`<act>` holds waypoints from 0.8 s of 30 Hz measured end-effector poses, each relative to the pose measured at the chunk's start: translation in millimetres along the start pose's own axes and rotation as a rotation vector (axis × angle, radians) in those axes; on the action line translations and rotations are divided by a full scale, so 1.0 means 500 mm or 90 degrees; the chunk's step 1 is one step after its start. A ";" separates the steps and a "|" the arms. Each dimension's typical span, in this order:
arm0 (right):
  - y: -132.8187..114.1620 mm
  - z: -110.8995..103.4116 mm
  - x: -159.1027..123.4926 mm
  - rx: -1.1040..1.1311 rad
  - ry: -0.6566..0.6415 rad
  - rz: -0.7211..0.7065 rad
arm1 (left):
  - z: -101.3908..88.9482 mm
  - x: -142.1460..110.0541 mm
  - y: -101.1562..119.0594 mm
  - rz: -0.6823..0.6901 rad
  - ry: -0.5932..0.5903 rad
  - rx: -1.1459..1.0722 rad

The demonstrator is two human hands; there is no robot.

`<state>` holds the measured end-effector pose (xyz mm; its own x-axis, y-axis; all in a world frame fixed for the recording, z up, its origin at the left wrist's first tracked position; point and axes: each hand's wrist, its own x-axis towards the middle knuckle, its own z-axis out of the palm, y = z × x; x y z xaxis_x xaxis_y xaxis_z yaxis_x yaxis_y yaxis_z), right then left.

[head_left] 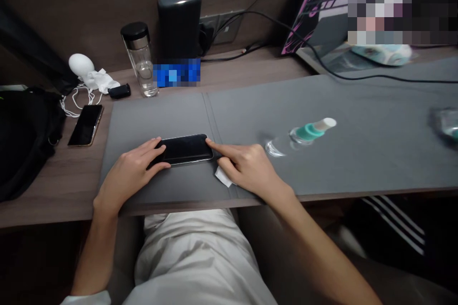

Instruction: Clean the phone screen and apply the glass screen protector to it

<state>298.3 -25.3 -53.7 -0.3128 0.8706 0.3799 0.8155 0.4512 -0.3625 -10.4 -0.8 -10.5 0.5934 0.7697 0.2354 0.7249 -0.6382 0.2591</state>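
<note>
Phone (188, 147) laid flat; left hand (134, 164) on it, fingers apart; right hand (254, 167) touching its corner; grip on tissue (224, 179) and remaining work unclear

A black screen and silvery rim mark the phone (188, 148), set off by a plain grey mat (150, 112) and white tissue (223, 177). A clear bottle (300, 137) wears a teal collar and white cap; the tumbler (140, 57) pairs a black lid with a silver band. White stripes cross black cloth (397, 224); brownish wood grain patterns the desk (67, 186).
</note>
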 end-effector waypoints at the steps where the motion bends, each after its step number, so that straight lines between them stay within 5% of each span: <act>1: 0.002 0.000 0.000 -0.005 -0.001 -0.009 | -0.002 0.000 0.000 -0.005 -0.003 0.001; 7: -0.004 0.000 0.007 0.000 -0.010 -0.009 | -0.024 0.014 0.017 -0.056 -0.078 0.017; 15: 0.000 -0.013 0.020 0.213 0.130 0.213 | 0.002 0.105 0.085 0.027 -0.138 0.106; 24: -0.009 -0.002 0.017 0.102 0.291 -0.016 | 0.016 0.108 0.097 0.053 -0.119 0.130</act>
<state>292.6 -20.1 -48.3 -0.0559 0.7003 0.7116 0.7138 0.5264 -0.4620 59.7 9.8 7.6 0.6941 0.7169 0.0663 0.7153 -0.6971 0.0485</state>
